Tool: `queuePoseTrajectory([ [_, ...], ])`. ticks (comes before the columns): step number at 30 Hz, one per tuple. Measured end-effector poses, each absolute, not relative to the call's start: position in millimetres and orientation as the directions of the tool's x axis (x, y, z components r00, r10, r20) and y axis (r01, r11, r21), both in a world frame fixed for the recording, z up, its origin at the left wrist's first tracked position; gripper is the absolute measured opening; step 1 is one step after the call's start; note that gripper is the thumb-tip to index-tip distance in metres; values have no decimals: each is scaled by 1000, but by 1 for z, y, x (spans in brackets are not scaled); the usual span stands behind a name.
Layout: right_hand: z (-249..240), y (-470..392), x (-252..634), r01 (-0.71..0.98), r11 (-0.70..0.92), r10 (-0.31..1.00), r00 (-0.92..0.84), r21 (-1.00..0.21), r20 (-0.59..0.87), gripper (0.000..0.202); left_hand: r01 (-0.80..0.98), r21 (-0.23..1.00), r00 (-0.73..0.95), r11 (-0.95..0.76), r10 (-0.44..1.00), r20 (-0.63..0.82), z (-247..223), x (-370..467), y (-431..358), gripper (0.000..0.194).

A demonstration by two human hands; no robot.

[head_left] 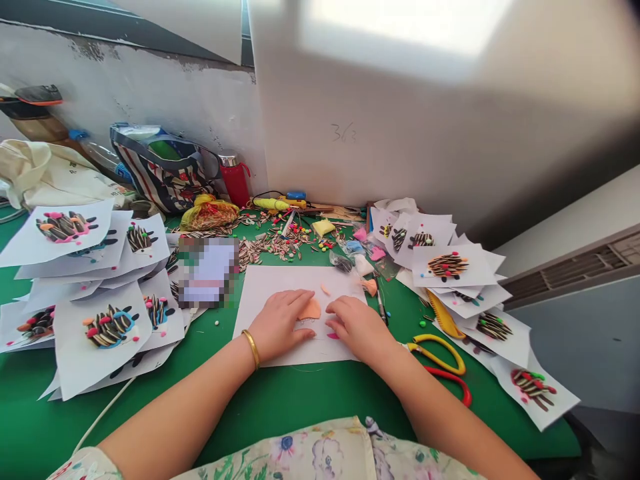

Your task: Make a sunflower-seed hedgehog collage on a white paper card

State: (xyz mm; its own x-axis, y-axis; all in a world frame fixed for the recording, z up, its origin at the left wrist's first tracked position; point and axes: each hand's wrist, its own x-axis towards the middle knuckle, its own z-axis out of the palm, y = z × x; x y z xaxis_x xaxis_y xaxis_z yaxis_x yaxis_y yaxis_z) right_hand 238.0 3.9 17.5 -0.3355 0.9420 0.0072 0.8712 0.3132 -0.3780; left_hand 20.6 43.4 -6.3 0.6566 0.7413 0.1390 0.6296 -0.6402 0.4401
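A white sheet of paper [265,287] lies on the green tabletop, with a flattened patch of orange modelling clay [313,309] on it. My left hand [283,320], a gold bangle at its wrist, rests over the clay's left side, fingers stretched out and touching it. To the right, my right hand [360,327] is over the paper, fingers loosely bent and apart, with nothing seen between them. By its thumb is a small pink piece [333,336]. A smaller orange bit [325,290] sits above, between both hands. Small drawn marks show just under the clay patch.
Stacks of paper with striped-seed pictures stand left [75,333] and right [480,280]. Loose striped seeds [270,243] and coloured balls spread behind the sheet. Yellow-handled scissors [440,353] and a red handle [453,383] lie right. A red flask [235,181] stands near the wall.
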Motion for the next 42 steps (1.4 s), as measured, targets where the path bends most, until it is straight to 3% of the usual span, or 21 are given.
queuePoseTrajectory([
  [5, 23, 29, 232, 904, 350, 917, -384, -246, -109, 14, 589, 505, 656, -631, 738, 159, -5, 8, 51, 68],
  [9, 19, 37, 224, 908, 358, 917, -386, -219, -103, 18, 554, 483, 694, -678, 697, 181, -4, 5, 52, 60],
  [14, 12, 36, 222, 909, 327, 933, -355, -257, -67, 18, 549, 462, 704, -697, 683, 194, -6, 6, 52, 60],
  [19, 4, 34, 230, 859, 271, 950, -312, -434, -26, 12, 535, 492, 708, -687, 683, 183, -6, 5, 53, 63],
  [22, 1, 28, 233, 817, 321, 939, -339, -479, 51, 10, 523, 520, 705, -675, 686, 181, -5, 3, 54, 63],
  [26, -4, 16, 235, 747, 494, 865, -475, -444, 164, 32, 513, 537, 705, -670, 685, 182, -6, 1, 55, 68],
  [29, -8, 11, 234, 727, 571, 819, -538, -381, 201, 36, 512, 538, 703, -669, 687, 184, -7, 1, 56, 69],
  [38, -10, 12, 232, 724, 604, 797, -565, -334, 214, 29, 515, 534, 700, -671, 688, 189, -7, 2, 56, 67],
  [42, -10, 12, 230, 716, 605, 795, -568, -349, 212, 39, 515, 532, 704, -673, 685, 186, -8, 2, 56, 67],
])
